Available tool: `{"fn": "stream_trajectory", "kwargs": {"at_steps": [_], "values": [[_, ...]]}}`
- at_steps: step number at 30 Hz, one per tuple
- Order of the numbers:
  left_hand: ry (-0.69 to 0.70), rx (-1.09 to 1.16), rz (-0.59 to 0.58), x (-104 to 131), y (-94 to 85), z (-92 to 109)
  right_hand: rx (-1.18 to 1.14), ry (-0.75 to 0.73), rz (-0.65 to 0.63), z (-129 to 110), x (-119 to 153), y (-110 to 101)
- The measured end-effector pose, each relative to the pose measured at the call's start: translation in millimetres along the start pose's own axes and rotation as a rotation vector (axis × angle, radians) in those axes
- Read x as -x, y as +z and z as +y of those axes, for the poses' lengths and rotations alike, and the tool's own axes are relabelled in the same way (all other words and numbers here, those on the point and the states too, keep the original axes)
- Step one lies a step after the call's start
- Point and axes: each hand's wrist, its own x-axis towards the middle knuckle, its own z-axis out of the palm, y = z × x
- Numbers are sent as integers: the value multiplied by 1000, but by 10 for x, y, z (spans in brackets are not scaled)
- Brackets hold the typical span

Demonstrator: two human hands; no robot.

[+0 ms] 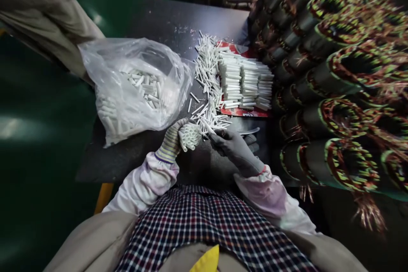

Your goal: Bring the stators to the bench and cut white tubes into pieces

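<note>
- Left hand (pixel 171 139), in a striped glove, is near the middle of the near edge of the dark table (pixel 191 15), its fingers curled around a bundle of white tubes (pixel 190 137), open ends facing the wearer; some fingertips are hidden behind it
- Right hand (pixel 234 148), in a grey glove, is just beside it toward the right edge, thumb and forefinger pinching a slim white piece (pixel 208 127); how the other fingers lie, I cannot tell
- Loose tubes (pixel 207 66) lie scattered in a strip across the middle of the table, reaching from well short of the far edge down to both hands
- Stacked tubes (pixel 248 80) lie in three rows on a red sheet (pixel 245 112), near the right edge
- Clear plastic bag (pixel 137 89), open and partly filled with white tubes, sits toward the left edge
- Pale curved strip (pixel 250 131) lies just beyond the right hand
- Wire-wound cylinders (pixel 347 161) are stacked past the right edge, copper ends showing
- Another person (pixel 60 29) in beige trousers stands by the left edge, beside the bag
</note>
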Motion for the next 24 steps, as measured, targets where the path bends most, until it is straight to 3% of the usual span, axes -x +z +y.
{"fn": "stream_trajectory", "kwargs": {"at_steps": [7,10,12,16,19,24], "values": [[-53,-36,-50,-15,-12,-45,276,-167,105,68,-20,17],[32,-62,-68,-50,-39,-81,487,-256,229,41,-40,97],[109,-78,-15,-70,-66,-93,566,-299,271,23,-54,151],[240,-145,100,-91,-125,-106,563,-294,230,20,-56,153],[182,-190,15,-92,-122,-142,496,-244,201,26,-72,118],[2,-115,-48,-84,-56,-164,375,-264,310,38,-139,187]]}}
